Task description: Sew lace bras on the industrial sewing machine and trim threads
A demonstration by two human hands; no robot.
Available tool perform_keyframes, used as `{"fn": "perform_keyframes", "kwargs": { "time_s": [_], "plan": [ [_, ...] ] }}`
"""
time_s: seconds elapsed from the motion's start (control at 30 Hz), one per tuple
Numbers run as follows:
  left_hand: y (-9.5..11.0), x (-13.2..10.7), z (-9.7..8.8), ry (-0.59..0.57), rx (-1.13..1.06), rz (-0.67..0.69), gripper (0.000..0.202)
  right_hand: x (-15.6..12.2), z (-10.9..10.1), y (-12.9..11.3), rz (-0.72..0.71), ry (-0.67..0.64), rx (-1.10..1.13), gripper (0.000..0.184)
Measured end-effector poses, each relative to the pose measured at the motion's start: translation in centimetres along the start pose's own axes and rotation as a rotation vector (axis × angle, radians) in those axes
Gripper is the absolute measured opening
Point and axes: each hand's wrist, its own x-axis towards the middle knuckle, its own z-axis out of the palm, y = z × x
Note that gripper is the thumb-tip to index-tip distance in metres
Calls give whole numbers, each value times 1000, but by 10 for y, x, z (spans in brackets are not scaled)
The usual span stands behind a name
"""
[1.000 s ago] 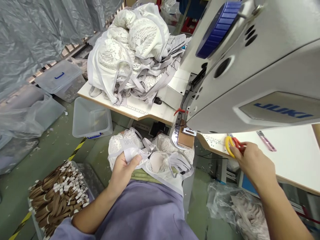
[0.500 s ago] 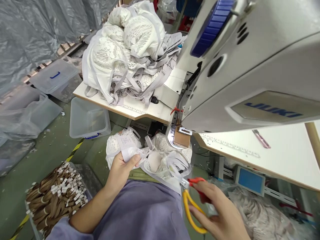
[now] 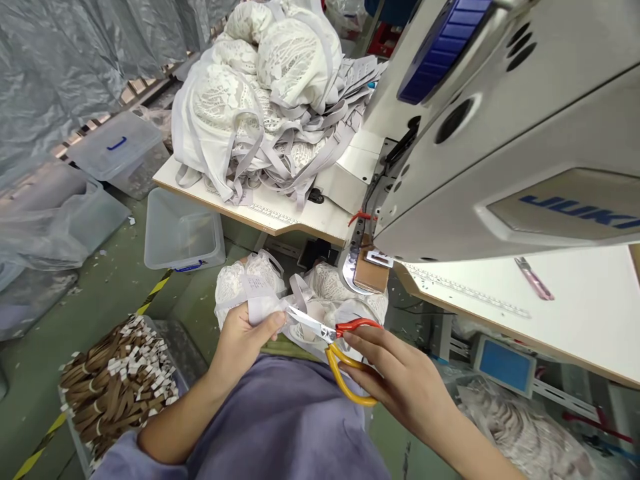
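A white lace bra point(image 3: 330, 287) lies across my lap, below the sewing machine. My left hand point(image 3: 250, 340) pinches its pale band, where a printed label shows, between thumb and fingers. In my right hand point(image 3: 390, 363) is a pair of scissors point(image 3: 307, 323) with one red and one yellow handle loop. Their blades are slightly parted and point left, with the tips at the fabric beside my left thumb. Whether the blades touch the fabric I cannot tell.
A JUKI sewing machine point(image 3: 525, 153) overhangs on the right. White bras are heaped point(image 3: 260, 100) on the table's left side. A pink cutter point(image 3: 534, 279) lies on the right tabletop. On the floor are a clear bin point(image 3: 185, 230) and a box of brown strap bundles point(image 3: 120, 380).
My right hand has moved left and slightly up with the scissors, bringing the blades from the bra's right side to my left thumb. My left hand keeps its hold. The view has shifted slightly.
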Motion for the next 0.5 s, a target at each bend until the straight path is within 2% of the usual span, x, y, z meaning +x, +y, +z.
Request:
{"fn": "perform_keyframes", "kwargs": {
  "time_s": [0.3,0.5],
  "plan": [
    [-2,0,-3,-41,-5,-36,38,5,-3,6,-33,-45,6,26],
    [-9,6,-7,-190,-76,-5,39,7,-13,11,-47,-99,76,30]
  ]
}}
